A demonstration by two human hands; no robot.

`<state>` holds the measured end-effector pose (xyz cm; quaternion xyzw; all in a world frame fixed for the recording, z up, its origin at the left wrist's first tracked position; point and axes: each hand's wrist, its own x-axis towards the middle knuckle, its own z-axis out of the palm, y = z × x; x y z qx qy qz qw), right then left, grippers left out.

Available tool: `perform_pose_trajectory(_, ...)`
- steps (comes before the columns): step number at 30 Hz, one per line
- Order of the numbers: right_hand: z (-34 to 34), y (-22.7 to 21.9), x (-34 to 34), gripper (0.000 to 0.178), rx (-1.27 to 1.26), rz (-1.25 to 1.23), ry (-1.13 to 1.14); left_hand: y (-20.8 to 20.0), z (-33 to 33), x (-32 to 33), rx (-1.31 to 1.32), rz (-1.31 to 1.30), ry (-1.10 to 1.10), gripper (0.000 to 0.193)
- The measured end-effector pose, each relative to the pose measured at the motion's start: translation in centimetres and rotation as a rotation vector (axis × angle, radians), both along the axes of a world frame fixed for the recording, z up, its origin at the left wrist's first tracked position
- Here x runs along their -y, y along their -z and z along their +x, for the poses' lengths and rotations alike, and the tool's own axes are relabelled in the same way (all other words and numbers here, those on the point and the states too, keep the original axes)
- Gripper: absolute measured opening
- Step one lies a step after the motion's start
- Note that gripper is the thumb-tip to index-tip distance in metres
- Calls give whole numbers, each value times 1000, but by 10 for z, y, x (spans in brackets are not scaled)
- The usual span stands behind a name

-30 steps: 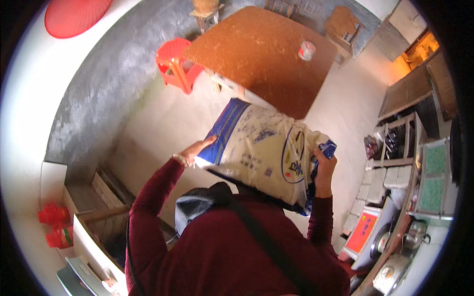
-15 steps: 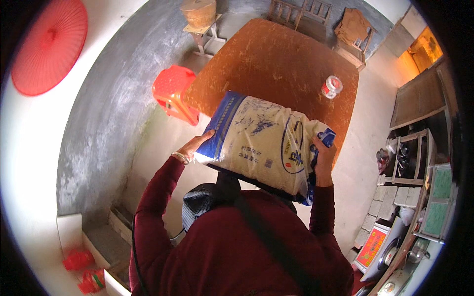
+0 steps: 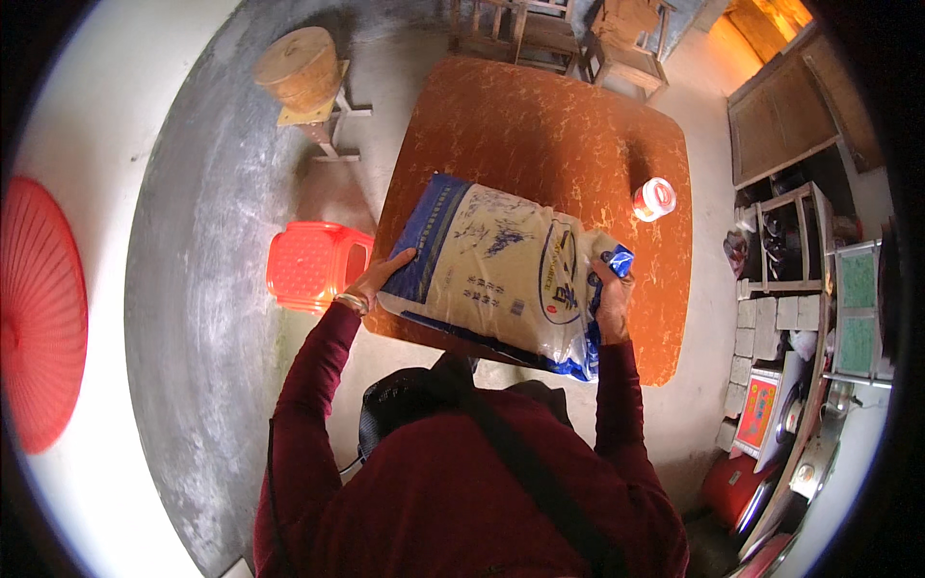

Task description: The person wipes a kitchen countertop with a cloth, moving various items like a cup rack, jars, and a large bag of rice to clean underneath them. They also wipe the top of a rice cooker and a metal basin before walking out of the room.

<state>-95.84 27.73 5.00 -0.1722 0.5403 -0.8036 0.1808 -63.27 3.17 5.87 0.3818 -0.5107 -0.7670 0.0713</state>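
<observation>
Your left hand (image 3: 370, 283) holds the bag (image 3: 496, 265) by its blue edge, your right hand (image 3: 615, 306) grips its bunched end; it spans between them, touching the table (image 3: 540, 111) or just above. Likely heavy, soft, slick-skinned: the bunched end seems the surest hold.

Gripping two-handed, I am noting the arms reaching forward, hands well apart and roughly level. Left hand (image 3: 372, 282) is clasping the grip's left end, thumb lying on top and pointing inward; its other fingers are mostly hiding from me. Left forearm (image 3: 316, 366) is slanting inward toward that grip. Right hand (image 3: 615, 301) is curling round the opposite end, right forearm (image 3: 619, 390) running nearly straight behind it.
</observation>
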Motion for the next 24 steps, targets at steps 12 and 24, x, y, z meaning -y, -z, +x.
perform_pose_trajectory(12, -17, 38, -3, 13, 76, 110, 18, 27, -10, 18, -6, -100, 18, 74)
perform_pose_trajectory(24, -58, 77, -33, 71, -278, 720, 549, 18, -59, 36, 75, -872, -221, 85)
